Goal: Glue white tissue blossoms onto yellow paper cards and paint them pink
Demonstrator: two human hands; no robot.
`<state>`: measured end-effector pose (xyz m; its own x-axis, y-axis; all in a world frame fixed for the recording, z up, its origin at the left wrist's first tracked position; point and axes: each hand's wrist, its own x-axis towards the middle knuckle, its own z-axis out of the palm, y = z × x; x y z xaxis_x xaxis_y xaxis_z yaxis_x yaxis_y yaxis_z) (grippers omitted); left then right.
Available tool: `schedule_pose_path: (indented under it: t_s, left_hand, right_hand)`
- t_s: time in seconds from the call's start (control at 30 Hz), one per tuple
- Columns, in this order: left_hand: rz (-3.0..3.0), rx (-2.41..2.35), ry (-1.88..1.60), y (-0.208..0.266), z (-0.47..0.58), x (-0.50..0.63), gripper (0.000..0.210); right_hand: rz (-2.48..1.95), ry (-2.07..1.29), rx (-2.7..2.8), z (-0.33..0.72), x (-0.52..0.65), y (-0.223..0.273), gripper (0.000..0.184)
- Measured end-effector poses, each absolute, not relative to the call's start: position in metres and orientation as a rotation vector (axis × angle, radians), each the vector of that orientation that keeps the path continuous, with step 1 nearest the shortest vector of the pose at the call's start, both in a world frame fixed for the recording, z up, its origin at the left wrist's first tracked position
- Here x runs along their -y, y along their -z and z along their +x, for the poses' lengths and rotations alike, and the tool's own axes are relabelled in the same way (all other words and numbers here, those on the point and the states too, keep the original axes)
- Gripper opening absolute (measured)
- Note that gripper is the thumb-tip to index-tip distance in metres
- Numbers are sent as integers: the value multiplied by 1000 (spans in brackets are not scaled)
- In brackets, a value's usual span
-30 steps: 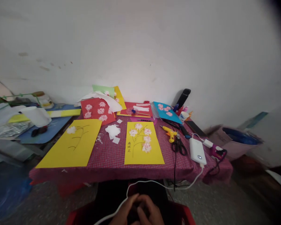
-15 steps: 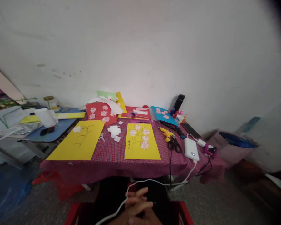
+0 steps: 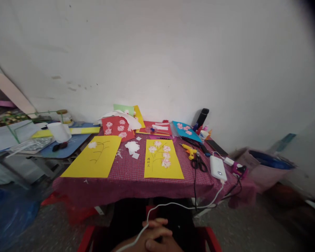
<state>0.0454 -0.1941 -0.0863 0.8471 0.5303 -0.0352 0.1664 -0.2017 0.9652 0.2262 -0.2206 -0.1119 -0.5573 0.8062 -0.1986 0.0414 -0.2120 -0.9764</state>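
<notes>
My left hand (image 3: pixel 153 233) and my right hand (image 3: pixel 165 243) are clasped over my lap below the table edge, fingers interlaced, with no object visible in them. A white cable (image 3: pixel 170 204) passes by them. On the table, nearest to me, lie two yellow sheets. The right yellow sheet (image 3: pixel 157 173) bears several pink-and-white paper flowers, a drawn stem and handwriting. The left yellow sheet (image 3: pixel 85 168) has drawn branches and one white flower. White paper pieces (image 3: pixel 132 147) are heaped between the sheets.
A yellow glue gun (image 3: pixel 190 151), black scissors (image 3: pixel 198 163), a white power bank (image 3: pixel 217 168) and a paper cup (image 3: pixel 203 135) occupy the table's right side. Red (image 3: pixel 117 127) and blue (image 3: pixel 186 131) flower sheets lie behind. A side table (image 3: pixel 76 143) holds a white roll (image 3: pixel 59 132).
The view has shifted slightly, so the table appears farther right. My hands stay clasped, appearing a little lower in view. Nothing on the table has visibly moved.
</notes>
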Motion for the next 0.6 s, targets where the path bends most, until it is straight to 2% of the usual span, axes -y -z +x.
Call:
schedule_pose_path:
  t_s: [0.07,0.17,0.3,0.47,0.6]
  left_hand:
    - [1834,-579,-328,96,44,189,79]
    - [1941,-725,-295,105,40,182,94]
    - [2052,-870,-225,112,26,173,93]
    - [2145,-915,-97,120,17,168,80]
    - [2184,-853,-79,125,20,168,59]
  right_hand:
    - [-1140,-1705,1709,234,216,103,72]
    - [-1476,-1317,2099,257,202,94,75]
    - [-2243,-705,2224,296,184,108,52]
    - [-2345,-711,2204,318,173,143,43]
    - [-2278,-736,2180,322,167,155,37]
